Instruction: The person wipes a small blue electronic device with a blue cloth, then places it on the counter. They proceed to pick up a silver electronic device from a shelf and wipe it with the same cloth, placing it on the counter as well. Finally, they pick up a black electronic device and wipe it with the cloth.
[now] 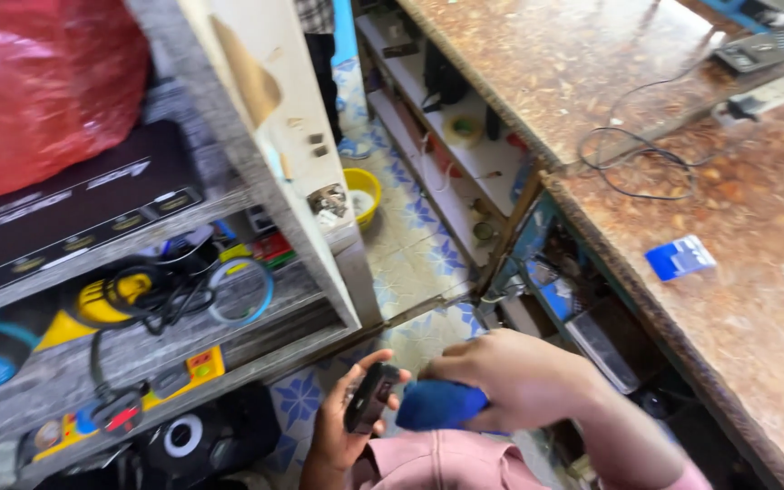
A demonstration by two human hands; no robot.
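Observation:
My left hand [338,426] holds a small black rectangular device [371,397] upright at the bottom middle of the view. My right hand [510,377] is closed on a bunched blue cloth [437,406], which sits right beside the device and touches or nearly touches its side. Both hands hover over a blue-and-white patterned tile floor [410,245]. A pink sleeve [446,458] shows at the bottom edge.
A grey shelf unit [220,136] at left holds a red bag [38,82], a black flat unit, cables and yellow tools. A brown speckled counter [755,272] at right carries a black cable [637,163] and a blue card [680,258]. A yellow bowl [362,192] sits on the floor.

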